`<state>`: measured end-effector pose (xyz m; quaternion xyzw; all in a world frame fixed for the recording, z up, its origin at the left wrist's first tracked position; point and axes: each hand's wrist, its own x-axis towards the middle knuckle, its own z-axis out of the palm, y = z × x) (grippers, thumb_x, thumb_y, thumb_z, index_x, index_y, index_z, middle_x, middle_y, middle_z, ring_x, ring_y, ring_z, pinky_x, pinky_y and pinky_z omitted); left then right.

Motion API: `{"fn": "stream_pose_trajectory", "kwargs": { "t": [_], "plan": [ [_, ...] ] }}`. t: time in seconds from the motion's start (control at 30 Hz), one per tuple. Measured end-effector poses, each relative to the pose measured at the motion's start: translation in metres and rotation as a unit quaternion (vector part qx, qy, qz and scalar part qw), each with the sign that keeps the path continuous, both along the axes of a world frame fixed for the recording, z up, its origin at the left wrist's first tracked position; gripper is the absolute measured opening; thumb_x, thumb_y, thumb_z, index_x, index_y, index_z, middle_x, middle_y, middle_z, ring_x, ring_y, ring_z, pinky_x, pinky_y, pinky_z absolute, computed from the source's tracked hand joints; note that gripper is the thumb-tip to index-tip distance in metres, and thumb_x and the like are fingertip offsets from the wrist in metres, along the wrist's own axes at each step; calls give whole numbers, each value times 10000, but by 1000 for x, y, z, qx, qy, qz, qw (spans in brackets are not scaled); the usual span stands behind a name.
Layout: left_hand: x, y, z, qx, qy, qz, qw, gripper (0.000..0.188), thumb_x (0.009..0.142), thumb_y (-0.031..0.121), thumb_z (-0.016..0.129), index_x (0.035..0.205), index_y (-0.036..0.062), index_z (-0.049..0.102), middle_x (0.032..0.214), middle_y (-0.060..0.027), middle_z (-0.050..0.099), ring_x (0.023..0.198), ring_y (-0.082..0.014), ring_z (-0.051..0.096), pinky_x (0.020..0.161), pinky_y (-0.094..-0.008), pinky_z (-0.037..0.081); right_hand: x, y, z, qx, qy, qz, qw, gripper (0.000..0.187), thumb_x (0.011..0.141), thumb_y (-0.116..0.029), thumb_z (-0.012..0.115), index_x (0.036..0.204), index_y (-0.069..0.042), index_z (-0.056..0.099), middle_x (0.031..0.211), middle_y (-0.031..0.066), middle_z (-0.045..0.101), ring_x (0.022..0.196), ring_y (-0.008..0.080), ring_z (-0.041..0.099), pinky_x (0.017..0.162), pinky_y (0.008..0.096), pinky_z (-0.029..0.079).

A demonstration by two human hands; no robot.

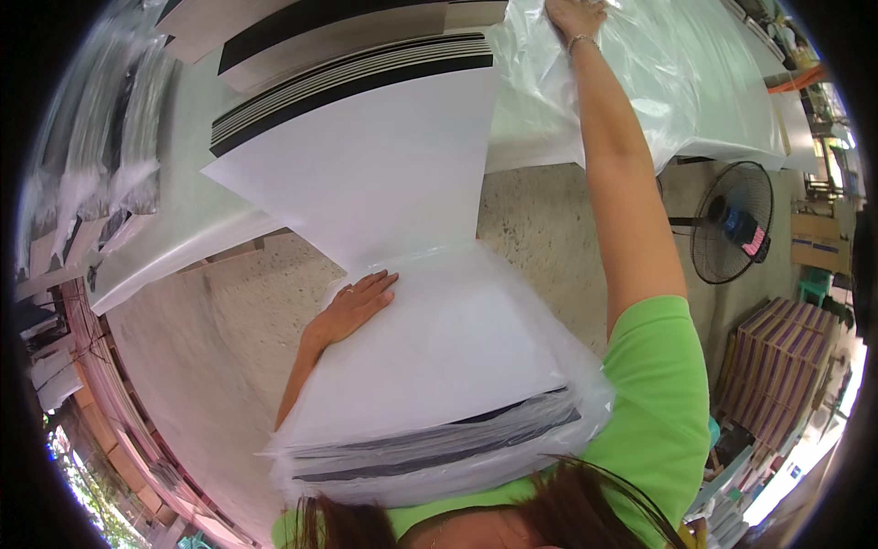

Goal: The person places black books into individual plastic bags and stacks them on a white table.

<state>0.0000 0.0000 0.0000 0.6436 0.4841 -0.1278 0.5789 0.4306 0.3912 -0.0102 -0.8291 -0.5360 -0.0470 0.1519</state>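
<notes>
My left hand (364,300) lies flat, fingers stretched out, on a stack of white sheets in a clear plastic bag (448,339). This bagged stack rests against my body, and dark edges show through the film near my chest. Its far end meets a bare stack of white boards with black edges (366,156) on the table. My right arm reaches far forward. At the top edge of the view my right hand (576,16), wearing a bracelet, is on loose clear plastic bags (640,69); its fingers are mostly cut off by the frame.
More dark-edged boards (357,32) sit behind the bare stack on the pale covered table (201,233). Plastic-wrapped bundles (101,137) stand at the left. A black fan (732,222) and a striped box-like stack (777,366) are at the right.
</notes>
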Motion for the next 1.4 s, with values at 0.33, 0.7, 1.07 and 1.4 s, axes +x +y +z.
{"fn": "stream_pose_trajectory", "kwargs": {
  "t": [0.33,0.7,1.07,1.4],
  "plan": [
    [0,-9,-6,26,-11,19,999,638,925,542,250,1394,116,323,1460,-109,259,1361,-250,197,1097,-426,109,14,-41,56,50,114,353,927,416,872,-268,572,1196,-10,527,1085,82,608,978,214,575,877,370,448],
    [-7,-8,-16,82,-41,35,995,630,921,543,281,1353,97,392,1419,-153,320,1320,-297,280,1082,-414,185,12,-124,40,194,311,147,919,290,831,-291,602,887,-9,635,796,134,654,772,238,618,707,332,470],
    [-10,-18,-19,94,-34,60,993,645,906,546,340,1344,76,400,1401,-175,342,1295,-326,320,1070,-382,247,-27,-133,46,34,143,255,956,384,808,-376,628,851,4,595,712,97,585,675,210,553,640,325,434],
    [-18,-18,-26,74,-85,214,970,514,917,385,478,1342,105,400,1340,-152,421,1249,-279,386,1024,-369,314,17,-113,56,-23,484,223,846,333,855,-335,608,862,-3,618,709,1,546,653,82,462,581,221,377]
  ]
}}
